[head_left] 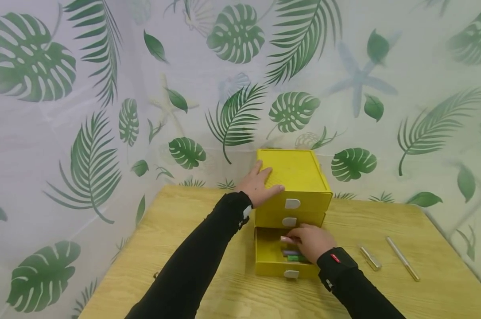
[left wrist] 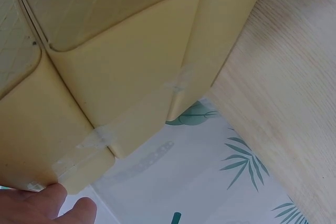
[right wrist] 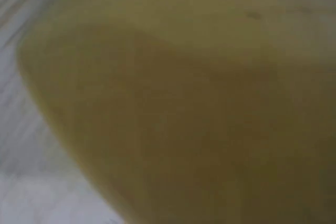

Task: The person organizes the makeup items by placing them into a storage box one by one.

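A yellow drawer box [head_left: 294, 170] of stacked drawers stands on the table, its bottom drawer [head_left: 274, 269] pulled out. My left hand [head_left: 260, 186] rests on the box's top left edge with fingers spread; in the left wrist view its fingertips [left wrist: 52, 198] touch the box's side [left wrist: 121, 87]. Over the bottom drawer, my right hand [head_left: 314, 243] pinches a short pink pen [head_left: 287, 239] between thumb and fingers. Below it in the drawer lie a green pen [head_left: 295, 258] and a purple one [head_left: 290, 253], partly hidden by the hand. Blurred yellow drawer wall [right wrist: 184, 129] fills the right wrist view.
To the right of the box, a short silver-and-gold case [head_left: 370, 258] and a slim silver-and-gold pen [head_left: 403, 259] lie on the wooden table [head_left: 444, 239]. White tabs [head_left: 292, 204] mark the drawer fronts. A leaf-patterned curtain [head_left: 232, 66] hangs behind the table.
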Action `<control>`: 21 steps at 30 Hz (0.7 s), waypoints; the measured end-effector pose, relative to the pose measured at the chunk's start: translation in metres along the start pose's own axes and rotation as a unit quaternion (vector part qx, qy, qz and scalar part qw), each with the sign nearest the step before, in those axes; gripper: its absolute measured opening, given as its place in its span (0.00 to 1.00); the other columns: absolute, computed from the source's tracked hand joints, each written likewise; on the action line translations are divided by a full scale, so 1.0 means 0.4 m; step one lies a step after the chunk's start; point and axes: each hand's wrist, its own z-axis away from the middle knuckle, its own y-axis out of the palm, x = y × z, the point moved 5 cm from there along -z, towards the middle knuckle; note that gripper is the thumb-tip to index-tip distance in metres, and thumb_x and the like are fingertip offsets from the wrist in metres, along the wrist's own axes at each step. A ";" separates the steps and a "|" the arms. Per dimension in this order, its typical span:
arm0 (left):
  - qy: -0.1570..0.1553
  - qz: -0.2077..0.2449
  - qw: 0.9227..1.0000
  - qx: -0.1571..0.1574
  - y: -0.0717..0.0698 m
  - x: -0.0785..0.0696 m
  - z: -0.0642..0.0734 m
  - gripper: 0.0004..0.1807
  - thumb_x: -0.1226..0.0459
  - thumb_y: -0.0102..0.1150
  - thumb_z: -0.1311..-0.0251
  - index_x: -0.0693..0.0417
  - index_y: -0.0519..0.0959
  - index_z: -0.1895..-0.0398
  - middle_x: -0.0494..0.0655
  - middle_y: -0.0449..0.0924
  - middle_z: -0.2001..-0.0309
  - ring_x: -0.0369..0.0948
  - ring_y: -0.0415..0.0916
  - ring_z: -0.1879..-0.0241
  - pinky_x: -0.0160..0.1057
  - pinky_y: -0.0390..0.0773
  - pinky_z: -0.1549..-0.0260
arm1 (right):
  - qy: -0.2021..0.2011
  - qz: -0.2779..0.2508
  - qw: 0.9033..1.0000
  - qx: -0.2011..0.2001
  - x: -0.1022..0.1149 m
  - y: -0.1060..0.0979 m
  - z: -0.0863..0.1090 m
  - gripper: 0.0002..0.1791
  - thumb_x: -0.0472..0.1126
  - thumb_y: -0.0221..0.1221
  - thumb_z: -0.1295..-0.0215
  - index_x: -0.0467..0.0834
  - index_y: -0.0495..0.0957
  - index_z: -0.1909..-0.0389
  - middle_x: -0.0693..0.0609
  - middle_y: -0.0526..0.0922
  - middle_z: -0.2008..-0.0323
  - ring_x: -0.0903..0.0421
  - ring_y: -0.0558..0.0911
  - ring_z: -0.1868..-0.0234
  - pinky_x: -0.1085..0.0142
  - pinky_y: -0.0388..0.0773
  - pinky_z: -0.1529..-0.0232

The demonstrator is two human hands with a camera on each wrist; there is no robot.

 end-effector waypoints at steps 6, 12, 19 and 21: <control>-0.003 0.000 1.000 0.000 -0.001 -0.002 0.000 0.44 0.31 0.43 0.42 0.42 0.55 0.27 0.47 0.38 0.25 0.45 0.50 0.33 0.51 0.61 0.37 | 0.013 0.005 0.999 0.047 -0.005 0.033 -0.007 0.07 0.55 0.61 0.39 0.60 0.83 0.72 0.63 0.80 0.74 0.62 0.76 0.74 0.58 0.78 0.72; -0.003 0.002 1.000 -0.003 -0.003 -0.001 -0.001 0.44 0.32 0.44 0.42 0.42 0.55 0.27 0.47 0.38 0.25 0.45 0.50 0.33 0.50 0.61 0.37 | 0.019 0.001 0.998 0.055 -0.007 0.040 -0.006 0.05 0.52 0.62 0.40 0.61 0.84 0.72 0.63 0.82 0.74 0.60 0.77 0.74 0.57 0.79 0.71; -0.005 0.004 1.000 0.004 -0.003 -0.001 -0.004 0.44 0.32 0.44 0.42 0.43 0.55 0.27 0.47 0.38 0.25 0.46 0.50 0.33 0.51 0.61 0.37 | 0.016 0.006 0.998 0.061 -0.006 0.045 -0.007 0.08 0.50 0.60 0.38 0.58 0.83 0.74 0.61 0.82 0.75 0.61 0.77 0.76 0.58 0.78 0.73; -0.006 0.002 1.000 0.005 -0.005 -0.001 -0.005 0.44 0.32 0.44 0.42 0.42 0.55 0.27 0.47 0.38 0.25 0.46 0.50 0.33 0.51 0.62 0.37 | 0.015 0.010 0.998 0.057 -0.005 0.045 -0.010 0.08 0.49 0.60 0.37 0.57 0.83 0.75 0.61 0.82 0.76 0.60 0.77 0.77 0.58 0.78 0.74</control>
